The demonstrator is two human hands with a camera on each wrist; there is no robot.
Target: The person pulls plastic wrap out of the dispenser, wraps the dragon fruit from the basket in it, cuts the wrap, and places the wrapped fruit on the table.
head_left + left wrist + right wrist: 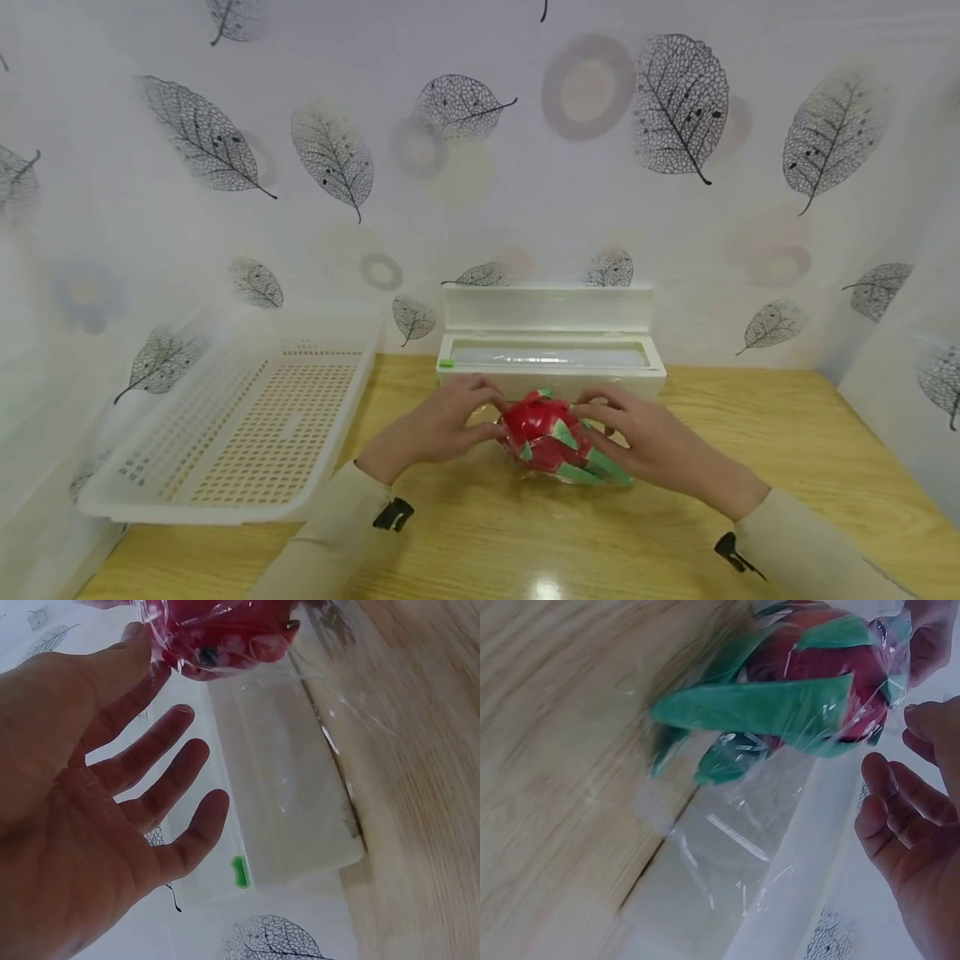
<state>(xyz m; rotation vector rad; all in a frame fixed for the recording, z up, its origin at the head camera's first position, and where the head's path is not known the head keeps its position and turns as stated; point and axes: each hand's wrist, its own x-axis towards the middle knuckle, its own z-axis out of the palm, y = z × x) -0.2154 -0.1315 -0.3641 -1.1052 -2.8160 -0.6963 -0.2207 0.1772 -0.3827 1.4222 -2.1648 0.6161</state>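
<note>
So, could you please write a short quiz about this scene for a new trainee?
1. True or false: the lid of the white dispenser box is open.
2. What covers the red dragon fruit? A) paper B) clear film C) cloth
3. On which side of the left hand does the white basket stand?

Key:
1. True; the lid stands up against the wall.
2. B; the wrist views show the clear film around it and trailing to the box.
3. On its left; the right hand is on the fruit's other side.
</note>
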